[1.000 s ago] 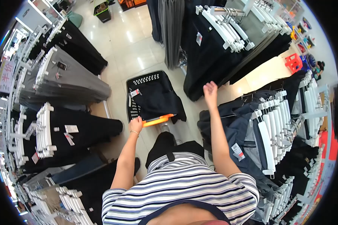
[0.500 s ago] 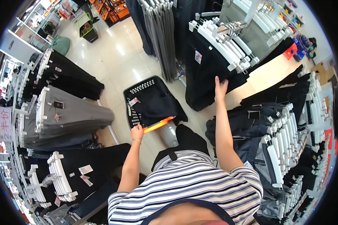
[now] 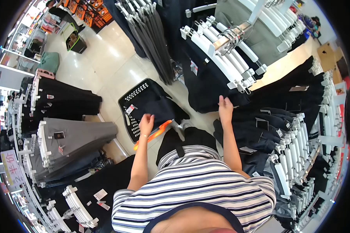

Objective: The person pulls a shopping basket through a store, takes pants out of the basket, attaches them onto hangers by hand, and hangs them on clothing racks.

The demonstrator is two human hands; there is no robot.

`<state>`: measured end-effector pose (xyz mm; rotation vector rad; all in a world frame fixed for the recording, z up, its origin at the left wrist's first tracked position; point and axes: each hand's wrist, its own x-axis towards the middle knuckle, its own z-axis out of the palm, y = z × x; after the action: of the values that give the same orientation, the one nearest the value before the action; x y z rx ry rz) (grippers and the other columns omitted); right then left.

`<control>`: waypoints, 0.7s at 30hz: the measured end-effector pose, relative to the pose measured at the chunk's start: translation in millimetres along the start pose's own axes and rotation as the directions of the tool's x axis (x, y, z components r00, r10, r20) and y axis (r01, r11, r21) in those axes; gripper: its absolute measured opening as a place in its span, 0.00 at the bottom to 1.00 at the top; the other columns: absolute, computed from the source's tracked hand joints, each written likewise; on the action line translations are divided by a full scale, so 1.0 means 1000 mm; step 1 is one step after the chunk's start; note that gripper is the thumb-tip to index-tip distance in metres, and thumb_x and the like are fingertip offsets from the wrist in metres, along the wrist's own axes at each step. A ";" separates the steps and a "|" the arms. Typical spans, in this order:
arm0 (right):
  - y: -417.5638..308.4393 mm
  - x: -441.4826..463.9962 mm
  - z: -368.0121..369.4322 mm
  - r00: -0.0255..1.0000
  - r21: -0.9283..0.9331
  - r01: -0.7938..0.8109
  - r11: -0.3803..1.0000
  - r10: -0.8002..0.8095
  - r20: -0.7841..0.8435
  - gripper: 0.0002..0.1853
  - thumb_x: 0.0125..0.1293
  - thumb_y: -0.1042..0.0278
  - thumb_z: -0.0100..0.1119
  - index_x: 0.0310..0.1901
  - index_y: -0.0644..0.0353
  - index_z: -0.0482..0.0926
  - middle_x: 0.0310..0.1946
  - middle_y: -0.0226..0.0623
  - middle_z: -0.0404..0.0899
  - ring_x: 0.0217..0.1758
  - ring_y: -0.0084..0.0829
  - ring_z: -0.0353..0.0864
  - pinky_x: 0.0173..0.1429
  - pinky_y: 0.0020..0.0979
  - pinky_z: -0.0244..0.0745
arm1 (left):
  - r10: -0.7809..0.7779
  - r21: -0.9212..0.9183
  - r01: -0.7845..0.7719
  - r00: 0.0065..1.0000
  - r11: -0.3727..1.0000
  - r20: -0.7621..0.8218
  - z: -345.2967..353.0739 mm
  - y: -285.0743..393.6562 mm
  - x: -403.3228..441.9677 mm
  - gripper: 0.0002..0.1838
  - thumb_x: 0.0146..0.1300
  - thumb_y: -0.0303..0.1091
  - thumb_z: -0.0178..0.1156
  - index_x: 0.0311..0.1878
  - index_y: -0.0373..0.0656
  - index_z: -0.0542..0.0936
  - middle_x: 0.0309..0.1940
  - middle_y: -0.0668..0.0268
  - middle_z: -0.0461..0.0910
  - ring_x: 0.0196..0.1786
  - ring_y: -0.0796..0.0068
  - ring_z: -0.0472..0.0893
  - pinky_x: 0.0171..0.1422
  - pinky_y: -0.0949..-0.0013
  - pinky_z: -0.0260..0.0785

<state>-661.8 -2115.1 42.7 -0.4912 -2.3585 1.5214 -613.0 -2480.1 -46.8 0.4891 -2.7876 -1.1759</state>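
Note:
My left hand is raised over the near edge of a black basket, off its orange handle. Its fingers are curled together, and whether anything is in them is too small to tell. Black cloth with a white and red tag lies in the basket and hangs over its right side. My right hand is at the lower edge of black trousers hanging on white hangers. Its thumb and fingers are slightly apart, and I cannot make out whether they hold the cloth.
Grey trousers and black trousers hang on the left racks. Dark garments hang close on the right. Farther up the tiled aisle stand a green and black basket, a green bag and a person.
My left hand has let go of the orange handle and risen over the basket. My right hand has moved down along the black trousers. The view has turned and moved forward.

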 end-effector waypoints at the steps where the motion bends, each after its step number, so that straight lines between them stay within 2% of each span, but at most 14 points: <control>1: -0.009 -0.002 -0.005 1.000 -0.065 0.010 0.998 -0.010 -0.004 0.21 0.64 0.61 0.52 0.19 0.66 0.63 0.13 0.30 0.59 0.19 0.19 0.59 0.27 0.25 0.64 | 0.050 -0.112 -0.045 0.998 0.993 0.048 0.021 0.004 0.021 0.16 0.57 0.46 0.58 0.37 0.42 0.74 0.30 0.60 0.79 0.34 0.67 0.80 0.40 0.67 0.70; 3: -0.021 -0.014 -0.010 1.000 -0.188 0.012 0.982 -0.014 -0.008 0.21 0.63 0.61 0.53 0.19 0.67 0.63 0.12 0.33 0.59 0.18 0.21 0.58 0.27 0.26 0.64 | 0.166 -0.251 -0.121 0.972 0.961 0.168 0.041 0.049 0.049 0.19 0.56 0.46 0.59 0.42 0.42 0.73 0.31 0.61 0.79 0.35 0.70 0.79 0.42 0.69 0.70; 5: -0.034 -0.023 -0.018 0.999 -0.159 0.000 0.987 0.007 0.045 0.20 0.63 0.61 0.52 0.21 0.69 0.67 0.14 0.39 0.65 0.18 0.25 0.62 0.28 0.27 0.64 | 0.320 -0.328 -0.237 0.920 0.914 0.228 0.065 0.082 0.075 0.22 0.56 0.44 0.60 0.47 0.38 0.70 0.39 0.59 0.77 0.40 0.71 0.78 0.45 0.70 0.69; 7: -0.048 -0.038 -0.026 0.998 -0.176 0.045 0.983 -0.038 0.046 0.18 0.64 0.62 0.52 0.23 0.69 0.70 0.17 0.41 0.68 0.20 0.24 0.65 0.28 0.27 0.63 | 0.352 -0.560 -0.145 0.893 0.816 0.281 0.091 0.102 0.100 0.27 0.58 0.43 0.59 0.54 0.35 0.64 0.50 0.54 0.70 0.52 0.67 0.72 0.55 0.68 0.63; 8: -0.053 -0.047 -0.025 0.993 -0.064 0.121 0.991 -0.120 0.015 0.16 0.64 0.62 0.51 0.27 0.70 0.74 0.24 0.37 0.73 0.25 0.20 0.67 0.31 0.26 0.63 | 0.365 -0.632 -0.120 0.890 0.766 0.272 0.094 0.119 0.106 0.29 0.59 0.42 0.58 0.57 0.36 0.61 0.53 0.53 0.67 0.56 0.65 0.69 0.59 0.68 0.61; 11: -0.063 -0.068 -0.015 0.996 0.427 0.077 0.901 -0.046 -0.082 0.15 0.65 0.65 0.51 0.30 0.72 0.73 0.29 0.29 0.74 0.29 0.19 0.65 0.34 0.21 0.61 | 0.377 -0.811 -0.034 0.896 0.584 0.235 0.104 0.146 0.130 0.36 0.58 0.45 0.59 0.62 0.36 0.54 0.62 0.50 0.57 0.66 0.61 0.56 0.67 0.64 0.48; 12: -0.056 -0.074 -0.020 0.998 0.560 -0.070 0.825 0.057 0.041 0.14 0.65 0.65 0.50 0.37 0.71 0.75 0.37 0.26 0.75 0.33 0.17 0.67 0.41 0.18 0.61 | 0.361 -0.808 -0.003 0.896 0.589 0.259 0.102 0.149 0.133 0.38 0.59 0.44 0.58 0.64 0.36 0.51 0.63 0.50 0.54 0.68 0.62 0.52 0.69 0.64 0.44; 13: -0.051 -0.078 -0.023 0.996 0.655 -0.093 0.750 0.067 0.064 0.14 0.65 0.65 0.50 0.40 0.70 0.75 0.39 0.28 0.75 0.35 0.18 0.68 0.43 0.19 0.62 | 0.310 -0.808 0.041 0.911 0.588 0.272 0.101 0.152 0.136 0.38 0.60 0.44 0.57 0.65 0.37 0.49 0.63 0.53 0.54 0.67 0.64 0.53 0.68 0.66 0.46; 15: -0.048 -0.081 -0.028 0.991 0.810 -0.137 0.570 0.070 0.118 0.14 0.65 0.65 0.50 0.44 0.68 0.75 0.43 0.32 0.75 0.40 0.19 0.71 0.47 0.20 0.63 | 0.390 -0.856 0.058 0.873 0.513 0.292 0.087 0.158 0.135 0.36 0.62 0.42 0.55 0.65 0.38 0.49 0.63 0.57 0.55 0.65 0.67 0.56 0.67 0.69 0.48; 16: -0.071 -0.082 -0.030 0.992 0.837 -0.127 0.532 0.077 0.101 0.13 0.65 0.67 0.49 0.45 0.67 0.74 0.43 0.34 0.76 0.46 0.23 0.73 0.51 0.23 0.65 | 0.359 -0.892 0.259 0.846 0.371 0.395 0.084 0.158 0.132 0.35 0.62 0.41 0.54 0.65 0.38 0.50 0.62 0.61 0.57 0.63 0.71 0.58 0.66 0.71 0.51; 17: -0.071 -0.082 -0.031 0.992 0.856 -0.114 0.504 0.101 0.073 0.13 0.65 0.68 0.48 0.46 0.67 0.73 0.44 0.35 0.75 0.48 0.24 0.73 0.52 0.25 0.66 | 0.428 -0.897 0.336 0.792 0.289 0.434 0.079 0.158 0.134 0.30 0.62 0.40 0.55 0.62 0.37 0.58 0.56 0.63 0.65 0.56 0.74 0.67 0.60 0.72 0.59; 19: -0.069 -0.086 -0.034 0.988 0.891 -0.085 0.446 0.154 0.017 0.13 0.65 0.69 0.47 0.47 0.68 0.71 0.44 0.37 0.75 0.50 0.26 0.73 0.55 0.27 0.66 | 0.410 -0.804 0.464 0.695 0.372 0.591 0.061 0.166 0.125 0.22 0.61 0.40 0.56 0.54 0.37 0.67 0.45 0.66 0.74 0.46 0.77 0.74 0.51 0.73 0.67; 20: -0.066 -0.087 -0.033 0.977 0.899 -0.082 0.429 0.213 -0.013 0.14 0.63 0.71 0.47 0.49 0.67 0.70 0.45 0.38 0.74 0.51 0.29 0.73 0.56 0.29 0.66 | 0.405 -0.810 0.443 0.708 0.384 0.579 0.058 0.168 0.120 0.19 0.61 0.39 0.57 0.51 0.37 0.70 0.41 0.68 0.76 0.42 0.78 0.75 0.47 0.74 0.68; 21: -0.074 -0.087 -0.034 0.982 0.894 -0.039 0.447 0.184 -0.049 0.15 0.63 0.71 0.48 0.50 0.67 0.69 0.45 0.38 0.74 0.50 0.29 0.73 0.56 0.29 0.66 | 0.400 -0.817 0.422 0.721 0.394 0.566 0.057 0.172 0.112 0.17 0.61 0.39 0.57 0.47 0.37 0.73 0.37 0.69 0.77 0.38 0.79 0.76 0.44 0.74 0.70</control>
<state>-578.7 -2153.8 119.3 -0.4370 -1.0899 2.3955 -774.4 -2364.0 29.0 -0.1431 -1.7761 -3.1245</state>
